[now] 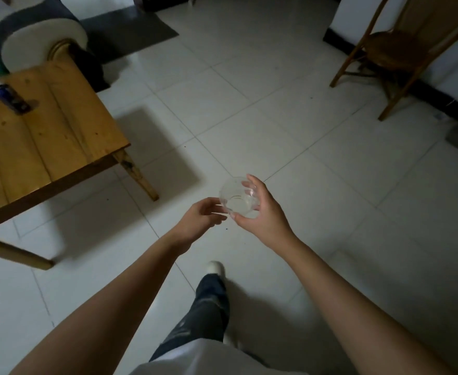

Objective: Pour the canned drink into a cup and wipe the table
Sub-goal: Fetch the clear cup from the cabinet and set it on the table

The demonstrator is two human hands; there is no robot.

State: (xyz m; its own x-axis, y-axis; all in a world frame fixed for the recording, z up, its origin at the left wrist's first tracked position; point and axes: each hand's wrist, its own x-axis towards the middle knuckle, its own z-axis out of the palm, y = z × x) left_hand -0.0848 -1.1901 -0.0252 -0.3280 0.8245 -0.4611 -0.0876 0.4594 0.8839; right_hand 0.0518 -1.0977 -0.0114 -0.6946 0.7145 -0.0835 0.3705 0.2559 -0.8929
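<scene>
Closest to us, at six o'clock, hang our white shirt hem (pixel 209 355) and a jeans leg (pixel 203 315) stepping over the tiled floor (pixel 317 109); just above centre our right hand (pixel 263 212) grips the clear glass cup (pixel 238 197) by its side, while our left hand (pixel 198 220) is loosely open, fingertips at or near the cup's wall, holding nothing. The can (pixel 9 96) stands well apart at ten o'clock on the wooden table (pixel 60 136), so we judge it best to carry the cup level, rim up, and set it near the can, away from the table edge
</scene>
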